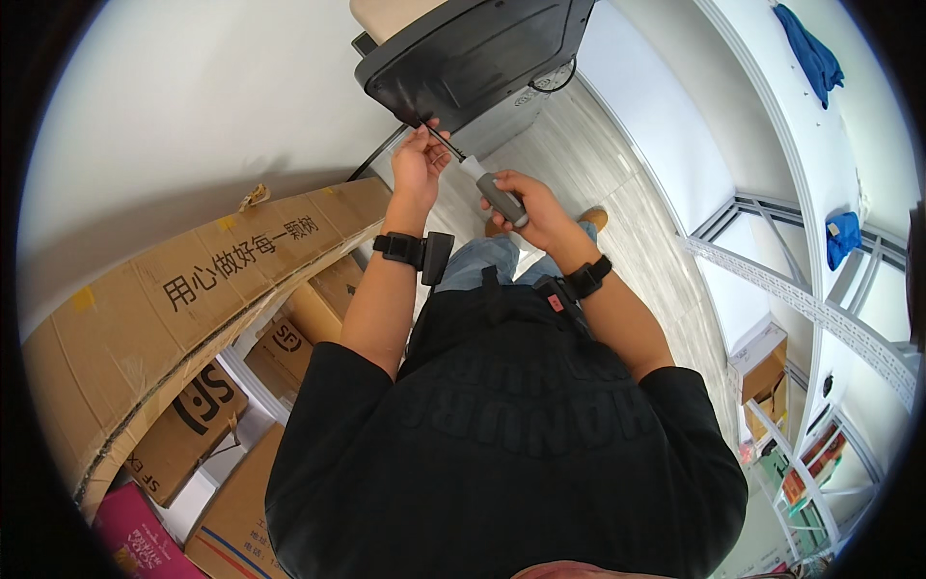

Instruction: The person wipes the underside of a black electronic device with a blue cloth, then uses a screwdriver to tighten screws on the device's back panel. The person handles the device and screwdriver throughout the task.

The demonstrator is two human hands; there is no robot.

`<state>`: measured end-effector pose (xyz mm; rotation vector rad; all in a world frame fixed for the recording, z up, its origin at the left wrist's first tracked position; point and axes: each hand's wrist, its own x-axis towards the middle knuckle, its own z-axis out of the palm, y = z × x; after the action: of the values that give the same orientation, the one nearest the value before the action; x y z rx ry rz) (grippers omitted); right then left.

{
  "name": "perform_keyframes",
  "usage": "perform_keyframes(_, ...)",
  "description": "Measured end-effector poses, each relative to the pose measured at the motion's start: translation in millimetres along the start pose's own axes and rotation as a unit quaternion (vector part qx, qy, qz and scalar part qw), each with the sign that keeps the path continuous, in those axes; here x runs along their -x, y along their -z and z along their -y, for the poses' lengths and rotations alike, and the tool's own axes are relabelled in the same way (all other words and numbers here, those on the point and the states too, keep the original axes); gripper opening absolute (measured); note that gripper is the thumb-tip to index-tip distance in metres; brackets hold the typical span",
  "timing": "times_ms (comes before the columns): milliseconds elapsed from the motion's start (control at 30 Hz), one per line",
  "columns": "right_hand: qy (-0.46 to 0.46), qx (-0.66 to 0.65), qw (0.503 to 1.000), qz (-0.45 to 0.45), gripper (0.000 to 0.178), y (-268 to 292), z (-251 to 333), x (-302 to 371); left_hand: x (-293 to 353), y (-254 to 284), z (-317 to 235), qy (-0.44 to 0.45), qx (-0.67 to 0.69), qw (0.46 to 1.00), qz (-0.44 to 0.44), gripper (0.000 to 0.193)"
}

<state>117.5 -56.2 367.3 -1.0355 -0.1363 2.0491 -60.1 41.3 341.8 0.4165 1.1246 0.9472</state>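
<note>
A screwdriver (494, 191) with a grey handle, a pale collar and a thin dark shaft slants up toward the lower edge of a black panel (473, 63). My right hand (537, 207) is wrapped round its handle. At the front end of the shaft, the fingers of my left hand (418, 166) are closed around it, close to the panel's left corner. The shaft's tip is hidden by those fingers, so I cannot tell whether it touches a screw. Black straps with small devices circle both wrists.
A long cardboard box (227, 251) runs along the left wall, with several cartons (188, 425) below it. A black cable (558, 89) loops beside the panel. White metal shelving (772, 261) stands on the right, holding a box (762, 372) and blue cloths. The floor (598, 159) is light grey.
</note>
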Motion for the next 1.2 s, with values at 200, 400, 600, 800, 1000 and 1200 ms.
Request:
perform_keyframes(200, 0.003, -0.018, 1.000, 0.006, 0.024, -2.4, -1.3, -2.0, -1.9, 0.9, -0.2, 0.004, 0.016, 1.000, 0.018, 0.024)
perform_keyframes(400, 0.067, 0.091, 0.993, -0.027, 0.034, -6.1, -12.5, -9.9, 6.7, -8.7, -2.8, 0.000, 0.011, 1.000, -0.016, 0.017)
perform_keyframes(600, 0.061, 0.184, 0.980, -0.036, 0.049, -12.2, -21.2, -14.8, 4.6, -3.0, 5.3, -0.023, -0.017, 0.999, -0.027, 0.017)
perform_keyframes(800, -0.013, 0.107, 0.994, 0.033, 0.042, -7.3, -3.1, -1.3, 4.2, -3.7, 3.7, -0.038, 0.005, 0.999, -0.007, 0.022)
perform_keyframes(1000, -0.059, 0.039, 0.991, 0.118, 0.044, 1.3, 2.8, 2.7, 4.3, -3.2, 2.8, -0.036, 0.002, 0.999, -0.003, 0.023)
perform_keyframes(1200, 0.003, 0.169, 0.985, 0.036, 0.049, -3.7, -3.7, -0.9, 7.4, -5.3, -1.5, -0.026, 0.024, 0.999, 0.002, 0.017)
